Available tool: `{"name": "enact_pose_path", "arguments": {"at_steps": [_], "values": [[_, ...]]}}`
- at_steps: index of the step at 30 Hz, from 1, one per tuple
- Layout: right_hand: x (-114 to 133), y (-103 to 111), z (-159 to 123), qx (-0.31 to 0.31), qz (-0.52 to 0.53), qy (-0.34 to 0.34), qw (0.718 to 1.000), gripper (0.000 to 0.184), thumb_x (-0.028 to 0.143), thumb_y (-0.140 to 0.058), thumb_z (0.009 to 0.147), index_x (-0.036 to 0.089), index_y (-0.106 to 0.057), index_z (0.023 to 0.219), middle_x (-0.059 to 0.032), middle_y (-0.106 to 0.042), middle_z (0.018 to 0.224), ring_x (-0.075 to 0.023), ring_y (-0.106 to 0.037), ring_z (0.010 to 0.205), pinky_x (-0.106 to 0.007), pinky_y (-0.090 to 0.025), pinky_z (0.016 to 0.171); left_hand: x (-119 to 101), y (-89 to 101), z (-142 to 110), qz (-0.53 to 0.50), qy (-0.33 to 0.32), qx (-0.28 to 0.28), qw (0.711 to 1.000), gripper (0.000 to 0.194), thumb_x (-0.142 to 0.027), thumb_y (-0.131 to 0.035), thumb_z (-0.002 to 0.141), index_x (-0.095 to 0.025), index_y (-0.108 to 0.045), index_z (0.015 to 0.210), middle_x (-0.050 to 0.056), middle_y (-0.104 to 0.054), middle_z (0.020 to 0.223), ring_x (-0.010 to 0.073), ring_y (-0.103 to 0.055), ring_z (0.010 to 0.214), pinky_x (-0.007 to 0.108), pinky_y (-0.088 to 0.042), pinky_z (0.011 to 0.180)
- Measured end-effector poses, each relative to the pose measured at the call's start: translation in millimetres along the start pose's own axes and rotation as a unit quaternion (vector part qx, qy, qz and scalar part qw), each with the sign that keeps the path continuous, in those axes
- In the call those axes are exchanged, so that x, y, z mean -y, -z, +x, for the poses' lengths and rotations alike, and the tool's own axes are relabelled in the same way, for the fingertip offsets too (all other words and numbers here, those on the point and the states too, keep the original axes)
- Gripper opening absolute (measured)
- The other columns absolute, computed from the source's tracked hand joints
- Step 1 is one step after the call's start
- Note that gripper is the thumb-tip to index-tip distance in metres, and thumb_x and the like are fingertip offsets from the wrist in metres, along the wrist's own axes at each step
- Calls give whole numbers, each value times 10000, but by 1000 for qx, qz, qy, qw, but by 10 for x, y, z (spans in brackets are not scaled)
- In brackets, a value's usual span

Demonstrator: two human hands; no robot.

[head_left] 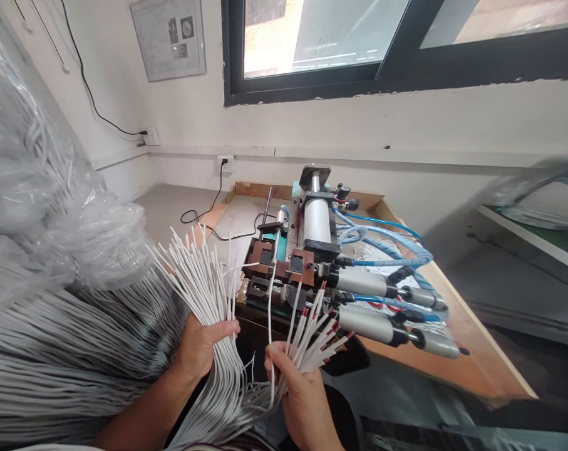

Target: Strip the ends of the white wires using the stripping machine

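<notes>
Left hand (200,346): grasps white cable bundle (196,282). Right hand (299,382): grasps red-tipped cables (309,341) (one strand (270,307) reaches the machine (312,232)).

Left hand (201,344) and right hand (305,388) are both totally bare, and the left forearm (145,401) is bare too, as far as it shows. Honestly can't tell what clothes go with it.

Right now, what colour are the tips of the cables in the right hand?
The cable tips are red, which shows best in the head view.
</notes>
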State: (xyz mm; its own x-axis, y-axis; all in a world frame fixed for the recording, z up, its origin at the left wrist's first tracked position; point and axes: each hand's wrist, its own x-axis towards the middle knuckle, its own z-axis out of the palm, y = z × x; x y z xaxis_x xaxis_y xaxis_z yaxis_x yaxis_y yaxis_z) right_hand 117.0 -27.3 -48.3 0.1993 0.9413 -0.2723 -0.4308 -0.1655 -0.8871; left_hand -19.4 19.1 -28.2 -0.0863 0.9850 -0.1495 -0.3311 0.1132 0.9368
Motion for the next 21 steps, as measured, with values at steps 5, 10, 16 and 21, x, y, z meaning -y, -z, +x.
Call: {"name": "enact_pose_path", "arguments": {"at_steps": [5, 10, 16, 21], "values": [[-134, 114, 115, 8, -69, 15, 997, 283, 414, -674, 618, 157, -646, 734, -11, -581, 593, -152, -500, 585, -253, -380, 577, -19, 1, -24, 4, 0, 2, 1000, 144, -104, -702, 489, -127, -600, 587, -25, -589, 483, 123, -522, 447, 241, -434, 474], [-555, 415, 433, 30, -292, 73, 953, 405, 496, -522, 705, 135, -665, 820, -68, -647, 708, -213, -572, 692, -291, -416, 646, -41, -27, -17, -5, 5, 12, 1000, 159, -102, -696, 471, -131, -610, 601, -28, -587, 478, 121, -518, 433, 236, -418, 455], [-868, 773, 599, 6, -454, 30, 890, 207, 335, -708, 521, 178, -584, 468, -79, -569, 453, -280, -588, 570, -358, -401, 545, -22, -53, -24, -16, 35, 2, 999, 145, -86, -695, 450, -118, -617, 568, -11, -593, 475, 130, -522, 435, 247, -418, 449], [-310, 402, 495, 79, -355, 118, 924, 227, 391, -575, 716, 204, -671, 802, -106, -654, 811, -245, -576, 777, -345, -408, 663, -18, -158, -68, -11, 31, 41, 999, 118, -71, -685, 478, -117, -623, 567, -11, -587, 481, 120, -504, 439, 239, -399, 451]]}}
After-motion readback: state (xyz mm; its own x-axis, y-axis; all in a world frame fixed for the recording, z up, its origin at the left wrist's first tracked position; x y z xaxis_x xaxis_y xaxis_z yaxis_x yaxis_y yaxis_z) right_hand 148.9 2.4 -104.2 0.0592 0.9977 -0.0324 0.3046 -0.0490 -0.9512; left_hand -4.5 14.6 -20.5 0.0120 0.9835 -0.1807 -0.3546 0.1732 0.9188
